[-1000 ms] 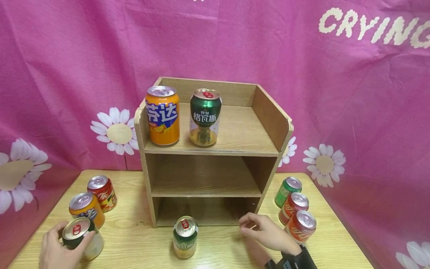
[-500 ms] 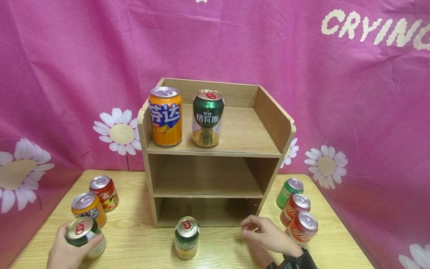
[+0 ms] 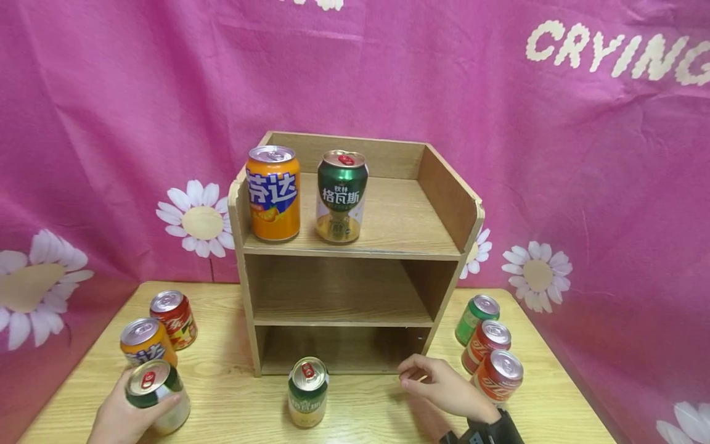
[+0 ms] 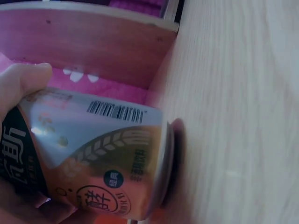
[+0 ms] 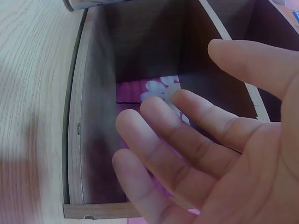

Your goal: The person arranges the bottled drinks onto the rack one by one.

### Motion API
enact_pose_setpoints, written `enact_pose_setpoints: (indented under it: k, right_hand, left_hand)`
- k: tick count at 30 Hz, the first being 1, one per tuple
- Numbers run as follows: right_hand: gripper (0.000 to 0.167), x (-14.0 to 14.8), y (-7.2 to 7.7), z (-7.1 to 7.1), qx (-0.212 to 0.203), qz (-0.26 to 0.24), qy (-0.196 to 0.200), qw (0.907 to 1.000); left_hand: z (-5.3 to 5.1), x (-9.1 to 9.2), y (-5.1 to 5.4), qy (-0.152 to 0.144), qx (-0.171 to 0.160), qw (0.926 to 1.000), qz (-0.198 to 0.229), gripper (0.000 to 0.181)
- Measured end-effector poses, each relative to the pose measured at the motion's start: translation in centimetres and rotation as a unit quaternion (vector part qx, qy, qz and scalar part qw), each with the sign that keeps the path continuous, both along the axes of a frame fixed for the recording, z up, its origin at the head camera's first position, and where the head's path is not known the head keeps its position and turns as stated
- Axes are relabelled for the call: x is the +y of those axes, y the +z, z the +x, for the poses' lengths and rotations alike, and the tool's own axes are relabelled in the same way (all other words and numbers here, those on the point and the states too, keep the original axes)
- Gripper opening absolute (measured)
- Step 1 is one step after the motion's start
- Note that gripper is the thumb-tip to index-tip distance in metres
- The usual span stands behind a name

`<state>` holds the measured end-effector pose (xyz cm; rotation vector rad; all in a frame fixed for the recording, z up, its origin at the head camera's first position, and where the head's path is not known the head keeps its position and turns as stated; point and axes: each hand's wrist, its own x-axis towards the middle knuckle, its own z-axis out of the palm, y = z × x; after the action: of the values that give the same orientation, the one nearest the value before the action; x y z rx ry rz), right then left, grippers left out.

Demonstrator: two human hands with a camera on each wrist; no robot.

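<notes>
magenta cloth [image 3: 388,80] hangs behind and along both sides, white daisies [image 3: 203,222] and "crying" lettering [image 3: 616,52] on it. light wood table [image 3: 227,401] below. three-level wooden shelf unit [image 3: 402,213] stands on the table, front facing me.

my hands are well apart. left hand [image 3: 123,412], at the table's left side, is clamped round a qiulin kvass can [image 3: 159,387], thumb across the near side. can is upright, just in front of the orange fanta can [image 3: 146,345]; can't tell if its base touches the table. right hand [image 3: 440,385] is by the unit's lower right front corner, fingers loosely bent, thumb clear of them, black strap [image 3: 488,430] on the wrist.

other cans, all upright: second fanta can [image 3: 274,200] at left on the top level, second kvass can [image 3: 341,197] just right of it. third kvass can [image 3: 308,394] on the table in front of the unit. red can [image 3: 176,320] behind the table's fanta. right side, back to front: green can [image 3: 476,320], two red cans with white script [image 3: 499,376].
</notes>
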<state>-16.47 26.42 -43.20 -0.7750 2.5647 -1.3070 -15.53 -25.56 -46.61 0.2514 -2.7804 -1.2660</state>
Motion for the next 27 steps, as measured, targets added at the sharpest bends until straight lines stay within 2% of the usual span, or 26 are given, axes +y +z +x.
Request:
enact_pose_setpoints:
  k: [2, 5, 8, 11, 17, 22, 27]
  right_hand:
    - [0.018, -0.1, 0.1, 0.0, 0.002, -0.003, 0.005, 1.0000]
    - [0.018, -0.2, 0.1, 0.0, 0.004, 0.000, 0.006, 1.0000]
    - [0.017, -0.2, 0.1, -0.1, 0.005, 0.009, -0.002, 0.9999]
    - [0.017, -0.3, 0.1, -0.2, 0.005, 0.015, -0.007, 0.9999]
    - [0.019, -0.4, 0.2, -0.2, 0.007, 0.006, 0.005, 0.9999]
    - [0.018, -0.4, 0.1, -0.2, 0.005, -0.001, 0.009, 0.9999]
    - [0.018, -0.6, -0.3, -0.2, -0.004, 0.003, 0.008, 1.0000]
  left_hand:
    - [0.3, 0.6, 0.2, -0.004, 0.017, 0.9998, 0.002, 0.089]
    - [0.7, 1.7, 1.1, -0.006, 0.065, 0.9979, 0.006, 0.082]
    - [0.7, 2.9, 2.5, -0.017, 0.109, 0.9934, 0.032, 0.073]
    - [0.6, 4.1, 4.2, -0.037, 0.136, 0.9878, 0.067, 0.066]
    - [0.3, 6.2, 7.5, -0.076, 0.162, 0.9785, 0.102, 0.064]
    - [0.2, 7.8, 9.1, -0.111, 0.185, 0.9648, 0.150, 0.061]
    - [0.4, 9.1, 10.9, -0.128, 0.195, 0.9615, 0.146, 0.061]
